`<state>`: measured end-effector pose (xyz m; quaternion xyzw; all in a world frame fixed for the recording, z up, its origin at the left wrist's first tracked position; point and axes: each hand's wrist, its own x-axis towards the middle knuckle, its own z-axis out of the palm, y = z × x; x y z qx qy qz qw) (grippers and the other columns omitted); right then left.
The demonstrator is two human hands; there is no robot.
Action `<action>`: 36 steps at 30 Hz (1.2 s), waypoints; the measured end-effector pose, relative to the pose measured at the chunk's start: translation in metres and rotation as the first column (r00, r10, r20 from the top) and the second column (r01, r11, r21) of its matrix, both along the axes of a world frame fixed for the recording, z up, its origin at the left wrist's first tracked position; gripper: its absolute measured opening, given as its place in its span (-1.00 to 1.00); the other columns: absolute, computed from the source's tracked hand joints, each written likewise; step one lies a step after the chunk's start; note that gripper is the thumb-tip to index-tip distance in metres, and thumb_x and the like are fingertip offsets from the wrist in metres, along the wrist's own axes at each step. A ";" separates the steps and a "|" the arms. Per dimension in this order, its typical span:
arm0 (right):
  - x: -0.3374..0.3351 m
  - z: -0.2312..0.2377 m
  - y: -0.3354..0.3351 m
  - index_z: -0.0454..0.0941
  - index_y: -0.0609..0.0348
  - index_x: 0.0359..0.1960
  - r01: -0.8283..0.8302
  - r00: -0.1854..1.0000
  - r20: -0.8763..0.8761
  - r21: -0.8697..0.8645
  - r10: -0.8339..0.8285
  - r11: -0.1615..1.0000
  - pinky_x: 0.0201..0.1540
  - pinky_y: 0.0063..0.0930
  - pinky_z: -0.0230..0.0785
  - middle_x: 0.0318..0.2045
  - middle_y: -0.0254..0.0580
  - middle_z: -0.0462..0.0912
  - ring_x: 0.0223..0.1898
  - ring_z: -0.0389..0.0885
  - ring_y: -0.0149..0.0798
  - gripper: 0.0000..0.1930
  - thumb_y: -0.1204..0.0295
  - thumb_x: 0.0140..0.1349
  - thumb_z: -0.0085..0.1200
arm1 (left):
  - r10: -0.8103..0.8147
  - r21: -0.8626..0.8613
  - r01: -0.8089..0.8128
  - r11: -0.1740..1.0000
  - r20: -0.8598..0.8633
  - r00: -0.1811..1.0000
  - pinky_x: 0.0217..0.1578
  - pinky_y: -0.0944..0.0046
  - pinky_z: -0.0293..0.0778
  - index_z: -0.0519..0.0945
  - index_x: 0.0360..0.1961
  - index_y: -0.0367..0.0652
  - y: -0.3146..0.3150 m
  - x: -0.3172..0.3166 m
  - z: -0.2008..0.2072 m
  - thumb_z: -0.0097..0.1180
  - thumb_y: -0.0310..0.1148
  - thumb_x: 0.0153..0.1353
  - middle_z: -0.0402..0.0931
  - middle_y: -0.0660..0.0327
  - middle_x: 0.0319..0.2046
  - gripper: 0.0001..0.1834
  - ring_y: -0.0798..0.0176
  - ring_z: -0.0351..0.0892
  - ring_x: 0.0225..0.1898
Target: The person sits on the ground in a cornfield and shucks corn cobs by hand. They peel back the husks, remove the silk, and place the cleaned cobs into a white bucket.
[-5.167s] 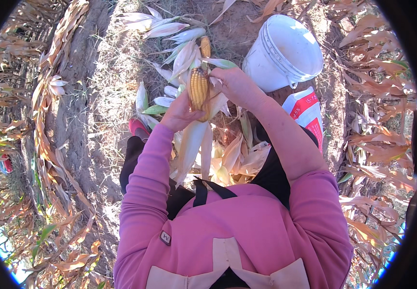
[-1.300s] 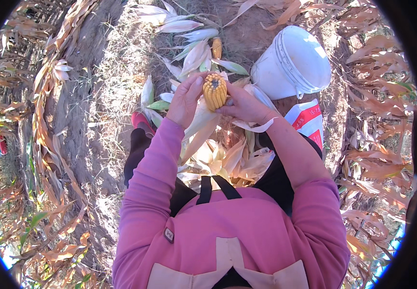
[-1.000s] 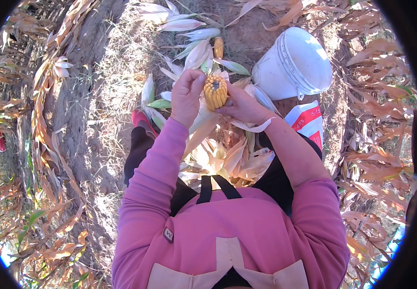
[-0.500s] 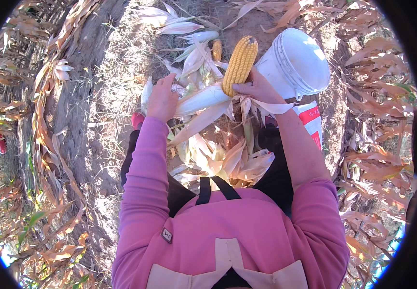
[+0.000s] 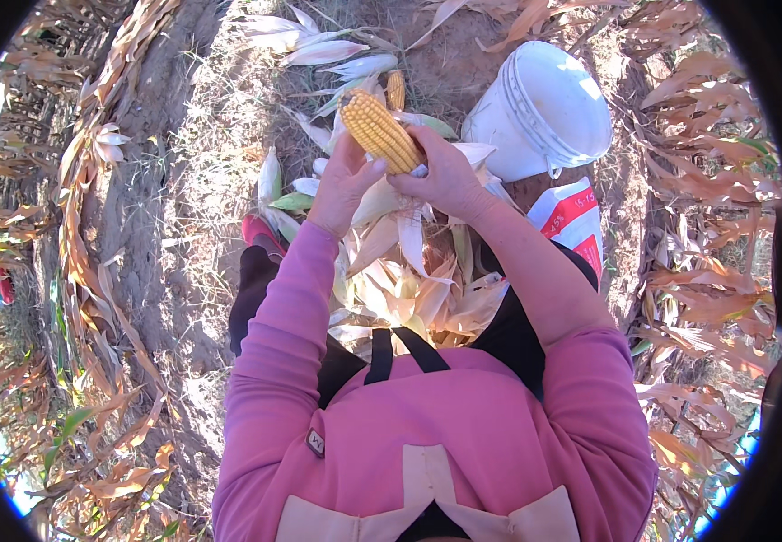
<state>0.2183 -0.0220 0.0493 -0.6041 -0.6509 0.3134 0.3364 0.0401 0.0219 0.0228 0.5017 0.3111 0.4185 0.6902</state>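
Between my two hands is a bare yellow ear of corn [image 5: 378, 133], its tip tilted up and to the left. My left hand [image 5: 346, 183] grips its lower left side, thumb against the kernels near the base. On the other side my right hand [image 5: 440, 176] closes around the base, where pale husk leaves [image 5: 411, 237] hang down below. The join between ear and husk is mostly covered by my fingers. Just past the ear, a small yellow cob [image 5: 395, 90] lies among unhusked ears [image 5: 325, 52] on the ground.
A white bucket [image 5: 508, 122] lies tipped to the right, its mouth facing right. Nearer me is a white and red sack [image 5: 574, 217]. Loose husks [image 5: 409, 294] are heaped between my legs. Dry corn stalks [image 5: 711, 194] line both sides, and a red shoe [image 5: 262, 237] shows at left.
The ear of corn has swung left and down, its tip now leaning left. My left hand has moved from the husk onto the ear, and my right hand has shifted left with it.
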 end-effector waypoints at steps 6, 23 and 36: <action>-0.028 -0.008 -0.003 0.25 0.21 0.13 -0.113 0.992 -0.080 -0.170 0.100 0.979 0.02 -0.26 0.38 -0.09 0.05 0.53 -0.05 0.55 0.01 -0.25 0.27 -0.11 0.34 | 0.136 -0.221 -0.084 0.972 0.229 0.964 0.12 0.20 0.35 0.33 0.08 -0.25 -0.011 0.001 0.013 0.08 -0.42 0.21 0.44 0.09 0.01 -0.58 0.23 0.44 0.04; -0.028 -0.019 -0.007 0.33 0.13 0.07 -0.433 0.759 -0.641 -0.365 0.114 0.824 0.08 -0.46 0.31 -0.13 -0.27 0.52 -0.02 0.44 -0.41 -0.36 0.45 -0.10 0.37 | 0.202 -0.283 -0.106 0.953 0.337 0.919 0.14 0.06 0.33 0.39 -0.03 -0.33 0.001 -0.025 0.012 0.05 -0.21 0.20 0.48 -0.01 -0.12 -0.57 0.04 0.44 0.04; -0.040 -0.030 -0.019 0.47 0.11 0.00 -0.305 0.865 -0.498 -0.431 0.058 0.849 0.08 -0.39 0.37 -0.12 -0.21 0.61 -0.06 0.55 -0.31 -0.46 0.43 -0.08 0.38 | 0.025 -0.018 -0.024 1.000 0.074 0.997 -0.08 0.23 0.50 0.40 -0.09 -0.29 -0.006 -0.017 0.029 0.27 -0.40 -0.01 0.52 0.13 -0.23 -0.54 0.22 0.56 -0.15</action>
